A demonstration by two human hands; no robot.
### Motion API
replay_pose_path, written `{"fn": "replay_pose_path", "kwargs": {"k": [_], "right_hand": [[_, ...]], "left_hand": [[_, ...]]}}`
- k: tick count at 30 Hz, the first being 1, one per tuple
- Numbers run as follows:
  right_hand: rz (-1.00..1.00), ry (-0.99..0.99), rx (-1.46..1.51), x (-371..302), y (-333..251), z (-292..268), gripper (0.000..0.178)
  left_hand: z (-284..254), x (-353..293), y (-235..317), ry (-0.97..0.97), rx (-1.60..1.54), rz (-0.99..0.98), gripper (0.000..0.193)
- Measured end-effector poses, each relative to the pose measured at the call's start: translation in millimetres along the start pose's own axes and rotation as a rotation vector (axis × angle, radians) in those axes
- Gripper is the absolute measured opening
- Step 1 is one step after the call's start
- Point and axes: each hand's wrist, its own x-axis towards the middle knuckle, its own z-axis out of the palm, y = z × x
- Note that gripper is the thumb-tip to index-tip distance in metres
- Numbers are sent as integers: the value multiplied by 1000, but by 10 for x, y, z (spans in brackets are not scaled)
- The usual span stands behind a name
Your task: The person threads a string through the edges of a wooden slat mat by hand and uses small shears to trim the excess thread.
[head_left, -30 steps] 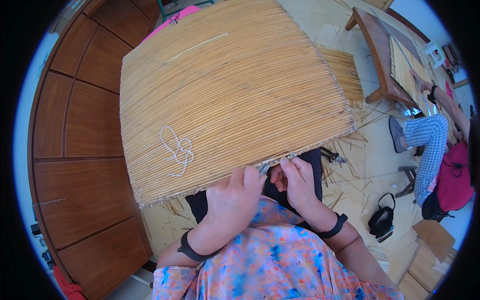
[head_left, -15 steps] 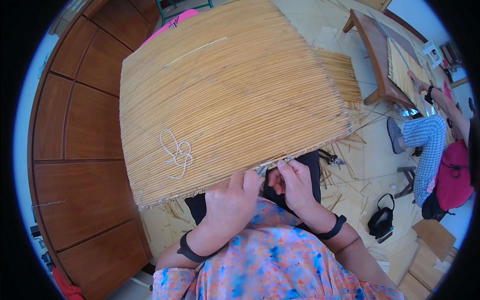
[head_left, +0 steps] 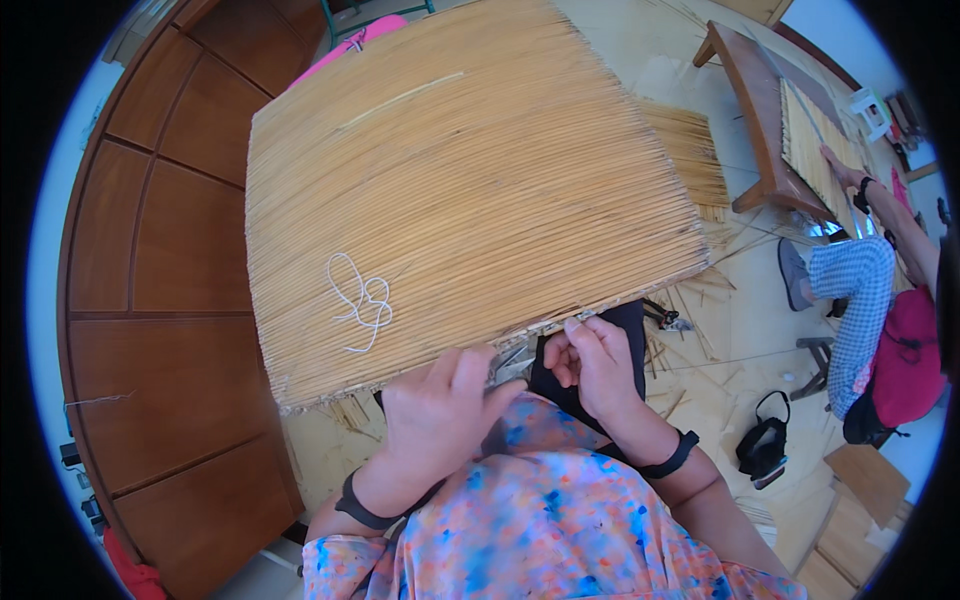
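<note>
A large mat of straw-coloured stalks [head_left: 470, 200] lies in front of me, its near edge against my lap. My left hand [head_left: 435, 410] is at that edge, fingers curled and thumb stretched out to the right. Something greyish and blurred shows between its thumb and fingers; I cannot make out what. To its right, my right hand [head_left: 595, 365] pinches the mat's near edge between thumb and curled fingers. A loose white cord [head_left: 362, 300] lies looped on the mat's left part. One pale loose stalk [head_left: 405, 100] rests near the far side.
A brown wooden cabinet [head_left: 190, 400] lines the left. Stalk scraps litter the tiled floor, with another stalk bundle [head_left: 690, 150] beyond the mat. At right, a person's hand [head_left: 845, 170] rests on a smaller mat [head_left: 815, 145] on a wooden table [head_left: 750, 110]. A black bag [head_left: 765, 445] sits nearby.
My left hand has shifted slightly left, and its thumb has spread away from the fingers. The right hand keeps its pinch on the edge. The view has shifted slightly.
</note>
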Motion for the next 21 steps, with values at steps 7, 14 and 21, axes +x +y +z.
{"fn": "replay_pose_path", "kwargs": {"k": [7, 14, 21], "right_hand": [[31, -106, 48, -57, 69, 49, 21], [111, -181, 79, 0, 107, 229, 25], [135, -129, -11, -2, 149, 255, 19]], "left_hand": [[53, -360, -299, 45, -174, 145, 21], [228, -526, -317, 48, -127, 112, 20], [266, -569, -368, 74, -169, 111, 23]]}}
